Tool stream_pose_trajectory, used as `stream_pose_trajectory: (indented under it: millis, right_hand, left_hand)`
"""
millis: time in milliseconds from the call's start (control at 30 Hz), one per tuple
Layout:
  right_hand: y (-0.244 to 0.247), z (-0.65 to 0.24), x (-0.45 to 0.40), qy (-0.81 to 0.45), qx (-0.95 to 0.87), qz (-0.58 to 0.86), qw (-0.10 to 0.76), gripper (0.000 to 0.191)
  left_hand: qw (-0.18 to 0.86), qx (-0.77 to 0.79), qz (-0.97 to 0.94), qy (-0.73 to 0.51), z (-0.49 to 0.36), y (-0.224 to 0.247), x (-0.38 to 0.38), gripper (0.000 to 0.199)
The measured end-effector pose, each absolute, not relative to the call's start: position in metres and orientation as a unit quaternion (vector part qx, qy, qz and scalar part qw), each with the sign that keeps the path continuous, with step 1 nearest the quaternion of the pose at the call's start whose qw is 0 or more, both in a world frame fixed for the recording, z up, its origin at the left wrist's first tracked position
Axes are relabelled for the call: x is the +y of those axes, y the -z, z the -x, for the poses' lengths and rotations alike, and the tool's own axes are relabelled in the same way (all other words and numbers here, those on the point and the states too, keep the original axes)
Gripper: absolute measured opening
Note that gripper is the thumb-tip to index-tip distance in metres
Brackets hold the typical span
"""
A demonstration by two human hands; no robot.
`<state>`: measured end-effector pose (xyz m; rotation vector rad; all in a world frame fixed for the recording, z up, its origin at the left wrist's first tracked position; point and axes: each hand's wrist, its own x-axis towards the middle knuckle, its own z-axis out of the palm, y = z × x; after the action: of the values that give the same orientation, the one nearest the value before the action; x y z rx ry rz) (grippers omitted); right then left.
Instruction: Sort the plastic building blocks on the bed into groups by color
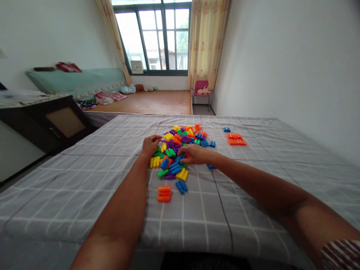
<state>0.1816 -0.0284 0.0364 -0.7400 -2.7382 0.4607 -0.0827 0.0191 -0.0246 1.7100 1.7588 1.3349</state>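
Observation:
A heaped pile of plastic toy blocks [177, 140], shaped like joined tubes in yellow, orange, green, purple and blue, lies on the bed sheet. At its left edge is my left hand [150, 145], thumb and fingers pinched together; what they hold, if anything, I cannot make out. My right hand [194, 153] reaches in from the right, its fingers curled round a blue toy block [179, 159] in the pile. Nearer to me lie an orange block [164, 193] and another blue block [181, 186], apart from the heap.
A row of orange blocks [236, 139] sits to the right, with a small blue block [226, 129] behind it. The grey checked sheet [84, 187] covers the bed. Beyond are a wooden platform [157, 101], a pink chair [201, 88] and a dark cabinet [56, 123].

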Motion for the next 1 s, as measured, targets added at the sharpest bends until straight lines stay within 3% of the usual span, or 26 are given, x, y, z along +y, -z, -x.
stream_pose_trajectory:
  millis: [533,733,867,1000]
  right_hand:
    - [-0.02,-0.185,-0.034,-0.173,-0.947,0.223,0.156,0.04]
    - [-0.038,-0.213,-0.014,-0.172,-0.929,0.219,0.244,0.036]
    - [-0.054,-0.285,0.057,-0.16,-0.874,0.346,0.302,0.037]
    - [-0.054,-0.372,0.131,-0.115,-0.79,0.54,0.266,0.043]
  left_hand:
    - [0.162,0.637,-0.612,-0.44,0.078,0.013,0.006,0.03]
    - [0.187,0.631,-0.602,-0.452,0.08,0.015,0.009,0.028]
    - [0.195,0.63,-0.599,-0.454,0.079,0.013,0.009,0.027]
    - [0.182,0.633,-0.603,-0.45,0.077,0.007,0.006,0.023]
